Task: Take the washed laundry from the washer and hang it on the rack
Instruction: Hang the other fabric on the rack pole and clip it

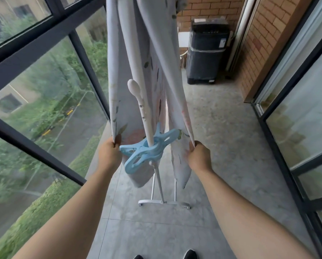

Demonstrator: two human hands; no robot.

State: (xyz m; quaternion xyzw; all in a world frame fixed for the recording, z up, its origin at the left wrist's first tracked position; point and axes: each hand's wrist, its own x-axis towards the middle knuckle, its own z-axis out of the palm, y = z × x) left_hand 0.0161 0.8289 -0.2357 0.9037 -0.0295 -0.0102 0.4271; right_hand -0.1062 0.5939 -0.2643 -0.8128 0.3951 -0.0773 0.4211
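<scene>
Washer (206, 53) at 1 o'clock, at the far end against the brick wall (259, 43). It's a dark top-loader and I can't see inside it from here. The laundry is a pale printed sheet (122, 53) at 12 o'clock, draped over the white rack (146, 116) and hanging down on both sides of it. Left grip (109, 153) pinches the sheet's lower edge on the window side; right grip (198, 156) is clenched round the other hanging edge, and the two edges are held apart. The blue clip (143, 150) is clamped round the rack's slanted pole between the two grips, just beside the left one, 9 o'clock of the right. The rack's foot stands on the grey floor (222, 128), at 6 o'clock of the clip. Edges: the dark-framed window wall (35, 58) runs along 9 o'clock, near the sheet's left fall; the glass sliding door (306, 109) runs along 3 o'clock. Open floor lies right of the rack, from 5 o'clock up to the washer. Shoe tips (189, 254) at 6 o'clock, well apart from the rack's foot.
</scene>
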